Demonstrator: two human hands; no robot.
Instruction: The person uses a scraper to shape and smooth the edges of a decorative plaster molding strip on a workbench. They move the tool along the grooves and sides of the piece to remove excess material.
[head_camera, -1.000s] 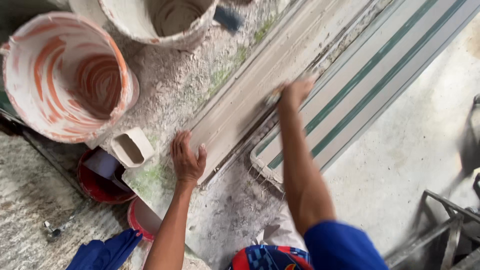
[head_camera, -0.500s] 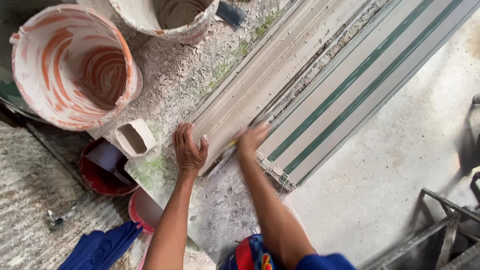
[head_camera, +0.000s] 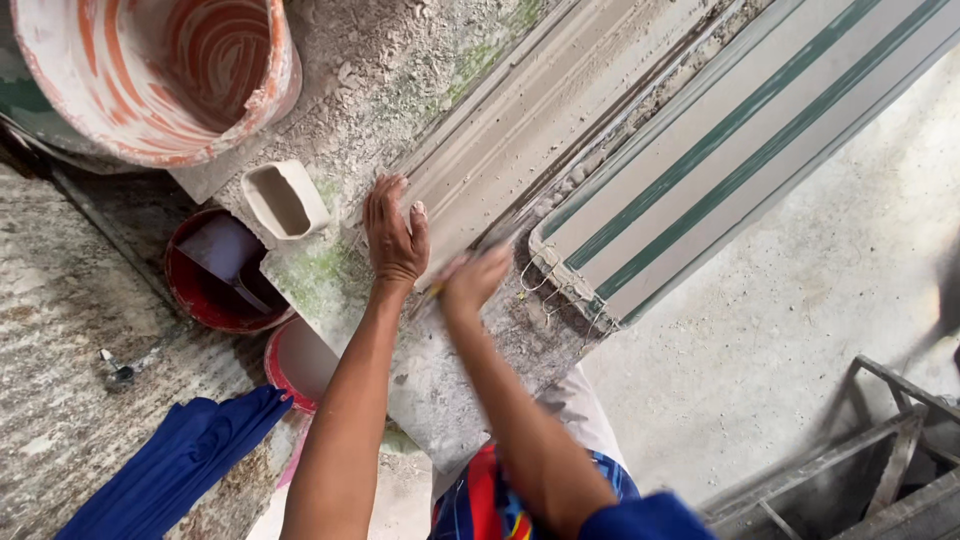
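Left hand (head_camera: 395, 240) lies flat and open on the grey moulding (head_camera: 540, 120); right hand (head_camera: 470, 280), blurred, grip unclear, at its near end. At ten o'clock: empty beige cup (head_camera: 283, 200); red bowl (head_camera: 215, 275) holding a scraper (head_camera: 225, 260).

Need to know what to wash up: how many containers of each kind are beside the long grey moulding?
Large buckets: 1, orange-streaked
Red bowls: 2, one with a scraper inside, one half hidden by the left hand's arm
Small white cups: 1
Total: 4
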